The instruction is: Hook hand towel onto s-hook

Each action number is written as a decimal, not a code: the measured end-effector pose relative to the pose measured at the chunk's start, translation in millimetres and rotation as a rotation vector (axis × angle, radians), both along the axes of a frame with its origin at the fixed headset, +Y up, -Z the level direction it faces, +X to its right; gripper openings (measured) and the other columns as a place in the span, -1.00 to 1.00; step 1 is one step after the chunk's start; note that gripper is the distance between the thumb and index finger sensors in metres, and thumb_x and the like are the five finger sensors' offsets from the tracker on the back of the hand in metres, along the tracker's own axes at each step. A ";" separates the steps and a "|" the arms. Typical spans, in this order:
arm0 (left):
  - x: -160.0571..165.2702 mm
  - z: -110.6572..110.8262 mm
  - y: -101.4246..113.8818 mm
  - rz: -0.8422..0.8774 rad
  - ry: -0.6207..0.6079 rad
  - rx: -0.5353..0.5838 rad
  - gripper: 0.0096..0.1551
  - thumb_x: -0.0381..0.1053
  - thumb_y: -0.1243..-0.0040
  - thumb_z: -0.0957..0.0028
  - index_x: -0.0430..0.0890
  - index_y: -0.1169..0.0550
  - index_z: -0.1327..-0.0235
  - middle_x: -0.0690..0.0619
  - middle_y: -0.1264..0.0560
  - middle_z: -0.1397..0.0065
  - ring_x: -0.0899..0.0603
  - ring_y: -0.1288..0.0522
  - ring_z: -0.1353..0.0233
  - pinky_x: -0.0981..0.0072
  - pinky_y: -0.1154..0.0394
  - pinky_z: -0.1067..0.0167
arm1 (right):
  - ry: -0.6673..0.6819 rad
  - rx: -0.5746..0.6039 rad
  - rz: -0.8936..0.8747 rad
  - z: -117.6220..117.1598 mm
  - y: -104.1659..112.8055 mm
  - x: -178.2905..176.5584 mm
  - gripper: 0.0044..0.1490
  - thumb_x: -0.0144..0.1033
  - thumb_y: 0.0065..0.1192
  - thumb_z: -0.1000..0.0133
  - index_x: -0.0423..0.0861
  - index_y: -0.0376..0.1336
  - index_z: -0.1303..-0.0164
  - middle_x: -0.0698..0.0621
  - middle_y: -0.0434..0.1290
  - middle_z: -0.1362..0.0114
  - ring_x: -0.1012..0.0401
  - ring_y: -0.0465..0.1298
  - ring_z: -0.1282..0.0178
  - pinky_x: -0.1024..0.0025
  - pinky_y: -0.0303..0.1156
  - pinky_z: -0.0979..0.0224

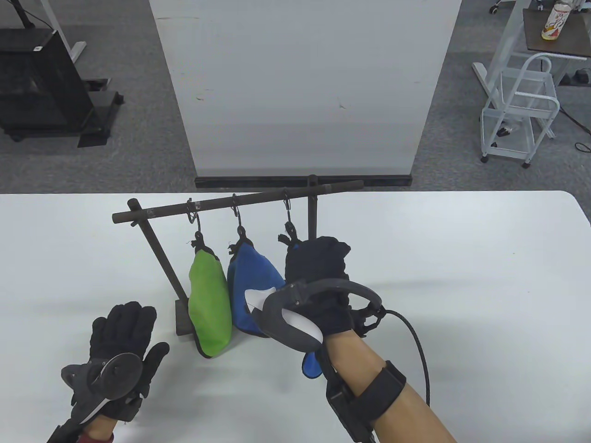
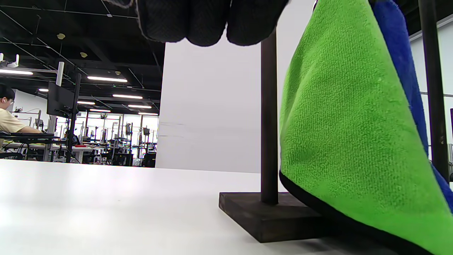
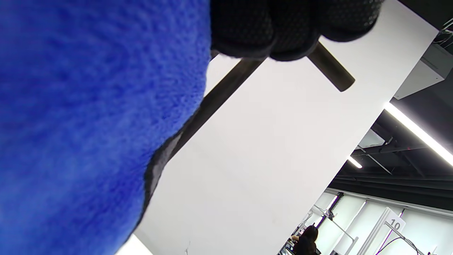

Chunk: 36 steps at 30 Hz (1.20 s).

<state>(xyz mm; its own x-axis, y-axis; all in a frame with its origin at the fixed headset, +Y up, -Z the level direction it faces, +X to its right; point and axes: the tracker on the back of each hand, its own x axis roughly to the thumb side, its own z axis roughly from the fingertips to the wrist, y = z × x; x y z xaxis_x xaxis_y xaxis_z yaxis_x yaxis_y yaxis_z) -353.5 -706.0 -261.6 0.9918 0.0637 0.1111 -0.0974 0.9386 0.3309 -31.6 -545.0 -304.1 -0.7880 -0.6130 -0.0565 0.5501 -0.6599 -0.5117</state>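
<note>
A dark metal rack (image 1: 240, 200) stands on the white table with three S-hooks on its bar. A green towel (image 1: 210, 302) hangs from the left hook (image 1: 196, 221) and a blue towel (image 1: 251, 286) from the middle hook (image 1: 238, 219). My right hand (image 1: 316, 260) grips the top of a second blue towel (image 1: 311, 364), which fills the left of the right wrist view (image 3: 88, 124). Its black loop (image 1: 288, 235) sits at the lower end of the right hook (image 1: 287, 207). My left hand (image 1: 124, 323) rests flat and empty on the table, left of the rack's base (image 2: 269, 216).
A large white board (image 1: 300, 87) stands just behind the table's far edge. The rack's left post (image 2: 269, 117) and base plate are close to the right of my left hand. Bare white tabletop (image 1: 461, 277) lies to the right of the rack.
</note>
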 end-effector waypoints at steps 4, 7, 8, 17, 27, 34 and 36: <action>-1.0 0.4 0.2 -0.003 0.003 -0.005 -0.05 0.46 0.25 0.20 0.10 -0.24 -0.52 -0.02 -0.12 -0.67 -0.28 -0.13 -0.66 -0.23 0.02 -0.57 | -0.018 -0.039 -0.004 -6.3 3.6 -1.9 -0.61 -0.11 0.47 0.09 0.02 0.36 0.14 -0.06 0.52 -0.03 -0.03 0.46 -0.21 0.02 0.41 -0.28; -1.5 0.6 1.6 0.007 0.002 -0.002 -0.05 0.46 0.25 0.20 0.10 -0.24 -0.51 -0.02 -0.12 -0.68 -0.28 -0.13 -0.66 -0.23 0.02 -0.57 | -0.021 -0.063 0.022 -8.7 1.1 -4.4 -0.61 -0.11 0.47 0.09 0.02 0.36 0.13 -0.06 0.52 -0.04 -0.03 0.46 -0.22 0.02 0.41 -0.29; -1.4 0.4 1.6 0.007 0.001 -0.002 -0.05 0.46 0.25 0.20 0.10 -0.24 -0.52 -0.02 -0.12 -0.68 -0.28 -0.13 -0.67 -0.23 0.03 -0.57 | -0.019 -0.067 0.028 -8.5 -0.3 -5.1 -0.61 -0.12 0.47 0.09 0.02 0.36 0.13 -0.06 0.52 -0.04 -0.03 0.45 -0.22 0.01 0.41 -0.29; -0.3 0.6 2.1 0.004 -0.002 -0.005 -0.05 0.46 0.25 0.20 0.10 -0.24 -0.52 -0.01 -0.12 -0.68 -0.28 -0.12 -0.67 -0.23 0.03 -0.57 | -0.019 -0.121 0.034 -3.3 -1.4 -4.5 -0.60 -0.11 0.46 0.08 0.02 0.35 0.12 -0.06 0.51 -0.06 -0.03 0.45 -0.23 0.01 0.41 -0.30; 0.1 0.3 1.7 -0.007 0.000 -0.006 -0.05 0.46 0.24 0.20 0.11 -0.24 -0.52 -0.01 -0.12 -0.68 -0.28 -0.12 -0.67 -0.23 0.03 -0.57 | -0.012 -0.071 -0.060 -2.2 -4.8 3.3 -0.47 0.07 0.41 0.09 0.03 0.33 0.03 -0.05 0.49 -0.14 -0.04 0.44 -0.27 0.01 0.40 -0.31; 2.7 0.6 1.2 -0.017 -0.003 -0.005 -0.05 0.46 0.24 0.20 0.11 -0.23 -0.52 -0.02 -0.11 -0.68 -0.28 -0.12 -0.67 -0.23 0.03 -0.57 | -0.023 -0.154 -0.142 8.5 -11.3 12.1 -0.07 0.29 0.26 0.10 -0.05 0.16 -0.34 -0.14 0.30 -0.42 -0.13 0.29 -0.46 -0.06 0.32 -0.40; 2.9 1.1 1.3 -0.021 -0.002 -0.003 -0.05 0.46 0.24 0.20 0.11 -0.23 -0.52 -0.02 -0.11 -0.68 -0.28 -0.12 -0.67 -0.23 0.03 -0.57 | -0.006 -0.184 -0.197 15.3 -14.5 18.0 0.00 0.32 0.21 0.08 -0.07 0.10 -0.43 -0.17 0.25 -0.48 -0.15 0.26 -0.50 -0.09 0.29 -0.43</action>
